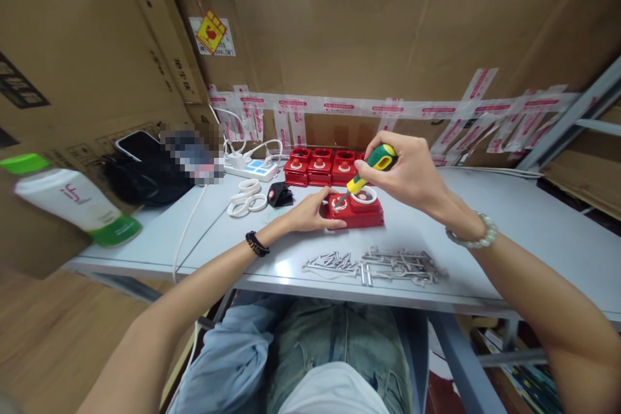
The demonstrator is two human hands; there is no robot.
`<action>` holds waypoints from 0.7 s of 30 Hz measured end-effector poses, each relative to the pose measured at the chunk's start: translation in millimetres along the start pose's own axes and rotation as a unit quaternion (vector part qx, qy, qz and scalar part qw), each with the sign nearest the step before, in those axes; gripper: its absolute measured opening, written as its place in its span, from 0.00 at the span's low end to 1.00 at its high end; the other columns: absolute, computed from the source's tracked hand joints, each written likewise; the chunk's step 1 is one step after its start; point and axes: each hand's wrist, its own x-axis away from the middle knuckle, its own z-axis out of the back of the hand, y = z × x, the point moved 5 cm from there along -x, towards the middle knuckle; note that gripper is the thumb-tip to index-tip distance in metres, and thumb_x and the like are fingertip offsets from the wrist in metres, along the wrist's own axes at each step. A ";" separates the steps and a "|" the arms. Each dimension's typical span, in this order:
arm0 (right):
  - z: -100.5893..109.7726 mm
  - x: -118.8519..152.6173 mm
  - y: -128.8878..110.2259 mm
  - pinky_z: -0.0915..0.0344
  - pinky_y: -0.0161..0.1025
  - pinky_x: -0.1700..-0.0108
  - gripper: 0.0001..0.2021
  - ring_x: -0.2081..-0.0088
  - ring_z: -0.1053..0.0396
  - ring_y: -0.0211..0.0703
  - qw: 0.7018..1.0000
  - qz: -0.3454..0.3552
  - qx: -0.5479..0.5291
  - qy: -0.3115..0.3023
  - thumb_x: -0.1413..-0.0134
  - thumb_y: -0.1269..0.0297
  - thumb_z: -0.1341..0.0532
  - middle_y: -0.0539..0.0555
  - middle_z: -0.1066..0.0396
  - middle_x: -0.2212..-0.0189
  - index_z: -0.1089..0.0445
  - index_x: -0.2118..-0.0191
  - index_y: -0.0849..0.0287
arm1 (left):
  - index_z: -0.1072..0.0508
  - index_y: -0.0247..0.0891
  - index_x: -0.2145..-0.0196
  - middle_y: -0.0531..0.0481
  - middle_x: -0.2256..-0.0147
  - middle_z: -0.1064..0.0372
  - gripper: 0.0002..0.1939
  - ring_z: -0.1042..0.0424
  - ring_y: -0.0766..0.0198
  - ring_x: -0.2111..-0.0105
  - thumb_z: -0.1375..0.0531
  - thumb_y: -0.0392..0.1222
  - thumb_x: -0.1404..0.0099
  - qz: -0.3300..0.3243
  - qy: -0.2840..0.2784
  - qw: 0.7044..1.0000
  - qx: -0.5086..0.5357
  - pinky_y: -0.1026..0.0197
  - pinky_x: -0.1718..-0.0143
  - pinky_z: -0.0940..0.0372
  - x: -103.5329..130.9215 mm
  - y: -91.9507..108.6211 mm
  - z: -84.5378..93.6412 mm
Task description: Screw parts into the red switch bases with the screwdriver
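A red plastic housing (361, 213) with a white ring on its top lies on the table in front of me. My left hand (310, 212) grips its left end, thumb along the near side and fingers behind. In my right hand (410, 171) is a screwdriver (376, 165) with a green and yellow handle, held at a slant. Its tip reaches down to the round white-rimmed part on the left of the housing's top. Whether a screw sits under the tip is too small to tell. Nearer to me lie loose screws (339, 262) and several metal rods (402, 265).
Several similar red housings (320, 167) stand in a row at the back. White rings (247, 199) and a small black piece (280, 195) lie left of my hand. Behind are a power strip (255, 168) with cables and a cardboard wall (363, 32). A bottle (77, 200) stands far left.
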 end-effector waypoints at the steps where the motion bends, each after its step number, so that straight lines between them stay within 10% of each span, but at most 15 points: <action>1: -0.4 0.2 -0.1 0.42 0.36 0.72 0.07 0.77 0.39 0.35 1.000 -0.002 0.000 -0.001 0.53 0.63 0.37 0.48 0.33 0.79 0.35 0.75 0.58 | 0.37 0.37 0.45 0.42 0.54 0.28 0.36 0.27 0.54 0.59 0.32 0.56 0.46 0.001 0.000 1.000 0.003 0.52 0.58 0.32 0.1 0.0 0.1; 21: -3.6 3.8 3.5 0.42 0.36 0.73 0.08 0.77 0.40 0.35 1.000 -0.012 -0.015 0.000 0.53 0.62 0.36 0.48 0.34 0.79 0.35 0.74 0.58 | 0.38 0.37 0.46 0.42 0.55 0.27 0.36 0.27 0.56 0.62 0.32 0.57 0.46 0.000 -0.001 1.000 -0.012 0.55 0.62 0.34 -0.8 -0.6 0.1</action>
